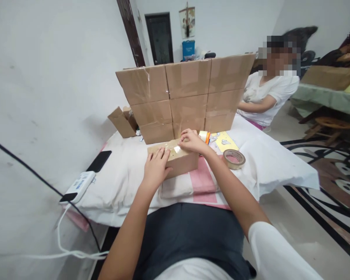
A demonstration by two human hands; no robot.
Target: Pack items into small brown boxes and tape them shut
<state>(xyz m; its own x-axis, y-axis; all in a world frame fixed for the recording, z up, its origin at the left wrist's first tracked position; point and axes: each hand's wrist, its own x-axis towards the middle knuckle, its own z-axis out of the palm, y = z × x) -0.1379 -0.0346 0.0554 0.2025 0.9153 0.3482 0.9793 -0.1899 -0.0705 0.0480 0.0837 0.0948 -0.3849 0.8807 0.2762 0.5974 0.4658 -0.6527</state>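
In front of me on the table a small cardboard box (183,165) lies with clear, shiny tape (175,149) along its top. My left hand (156,166) rests on the box's left end, fingers spread over the top and thumb on the near side. At the box's right end, my right hand (192,140) has its fingers bent and pinched together at the tape; what lies between the fingertips is too small to make out. A roll of brown packing tape (234,159) lies to the right of the box.
Stacked cardboard boxes (189,97) form a wall behind my hands. An open carton (123,123) stands at the back left. A black phone (99,160) and a white power strip (78,186) lie at left. A person (270,93) sits beyond the table's right side.
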